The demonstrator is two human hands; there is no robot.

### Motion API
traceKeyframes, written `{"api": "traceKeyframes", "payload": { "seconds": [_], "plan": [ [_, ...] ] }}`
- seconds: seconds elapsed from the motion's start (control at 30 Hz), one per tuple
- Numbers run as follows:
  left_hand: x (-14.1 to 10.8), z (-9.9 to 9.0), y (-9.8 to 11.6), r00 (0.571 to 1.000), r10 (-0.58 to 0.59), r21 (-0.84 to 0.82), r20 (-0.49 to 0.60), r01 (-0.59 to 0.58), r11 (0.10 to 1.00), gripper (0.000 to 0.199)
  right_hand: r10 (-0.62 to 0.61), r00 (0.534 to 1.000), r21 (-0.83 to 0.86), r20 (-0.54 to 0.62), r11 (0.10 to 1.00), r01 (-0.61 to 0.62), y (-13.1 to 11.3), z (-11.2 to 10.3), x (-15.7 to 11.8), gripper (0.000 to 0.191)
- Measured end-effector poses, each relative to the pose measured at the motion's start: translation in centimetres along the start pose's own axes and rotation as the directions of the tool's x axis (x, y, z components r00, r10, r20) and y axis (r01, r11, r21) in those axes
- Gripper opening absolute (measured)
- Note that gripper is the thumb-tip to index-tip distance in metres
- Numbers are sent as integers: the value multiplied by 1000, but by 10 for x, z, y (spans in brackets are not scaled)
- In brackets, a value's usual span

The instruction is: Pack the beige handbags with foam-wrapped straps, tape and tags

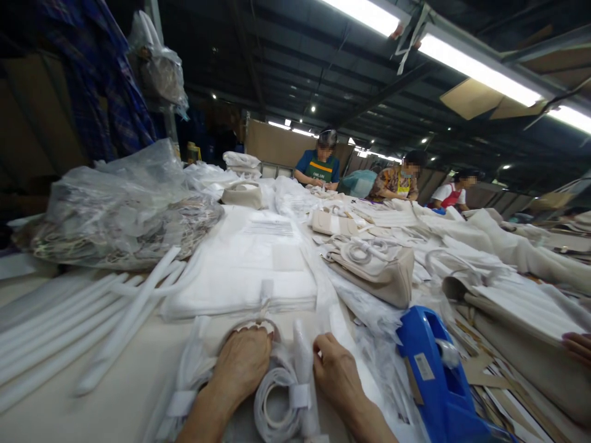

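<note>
My left hand (244, 357) is closed, its fingers curled over a beige curved handle (231, 330) at the near edge of the work surface. To its right, my right hand (336, 366) has its fingers bent together beside an upright, plastic-wrapped handle (302, 354); whatever lies in its fingertips is hidden. Between my wrists sits a coiled strap (276, 403) in clear wrapping, with a white band (300, 395) round the wrapped handle beside it. Another wrapped handle with a white band (181, 403) lies left of my left forearm. The bag body beneath is mostly hidden.
A stack of white sheets (249, 264) lies straight ahead. White foam tubes (124, 326) and a large plastic bag (129, 209) are left. A blue tape dispenser (436, 369) stands right, below a beige handbag (388, 277). Another person's hand (579, 347) shows far right; several people work beyond.
</note>
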State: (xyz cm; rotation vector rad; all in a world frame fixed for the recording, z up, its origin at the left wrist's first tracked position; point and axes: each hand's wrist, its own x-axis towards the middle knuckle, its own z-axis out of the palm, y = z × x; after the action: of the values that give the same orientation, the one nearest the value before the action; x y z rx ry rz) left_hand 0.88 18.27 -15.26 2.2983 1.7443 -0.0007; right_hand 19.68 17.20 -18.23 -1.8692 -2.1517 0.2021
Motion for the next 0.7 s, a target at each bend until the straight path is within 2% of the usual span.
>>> {"api": "traceKeyframes", "payload": {
  "seconds": [0.1, 0.23, 0.3, 0.37, 0.43, 0.53, 0.63, 0.7],
  "plan": [
    [0, 0, -2, 999, 38, 2, 12, -38, 999, 35, -79, 993, 145, 84, 987, 66, -7, -2, -6, 20],
    [1, 0, -6, 996, 85, 1, 13, -85, 996, 36, -211, 963, 340, 168, 929, 145, -8, -19, -15, 26],
    [1, -1, -8, 997, 83, -5, 2, -83, 997, 38, -239, 958, 384, 159, 909, 164, -3, -28, -24, 28],
    [0, -3, -10, 996, 85, -15, -9, -86, 996, 38, -250, 964, 362, 91, 910, 202, 6, -30, -37, 29],
    [-1, -5, -12, 995, 100, -29, -21, -101, 994, 37, -300, 954, 273, 2, 918, 289, 16, -20, -50, 32],
    [-2, -7, -16, 992, 120, -59, -43, -123, 991, 36, -376, 922, 181, -86, 904, 386, 26, 12, -67, 40],
    [-3, -9, -20, 991, 110, -110, -72, -117, 987, 38, -298, 944, 221, -141, 920, 324, 23, 41, -78, 35],
    [-4, -11, -23, 992, 92, -162, -90, -106, 981, 41, -227, 959, 251, -168, 931, 264, 16, 50, -82, 33]
  ]
}}
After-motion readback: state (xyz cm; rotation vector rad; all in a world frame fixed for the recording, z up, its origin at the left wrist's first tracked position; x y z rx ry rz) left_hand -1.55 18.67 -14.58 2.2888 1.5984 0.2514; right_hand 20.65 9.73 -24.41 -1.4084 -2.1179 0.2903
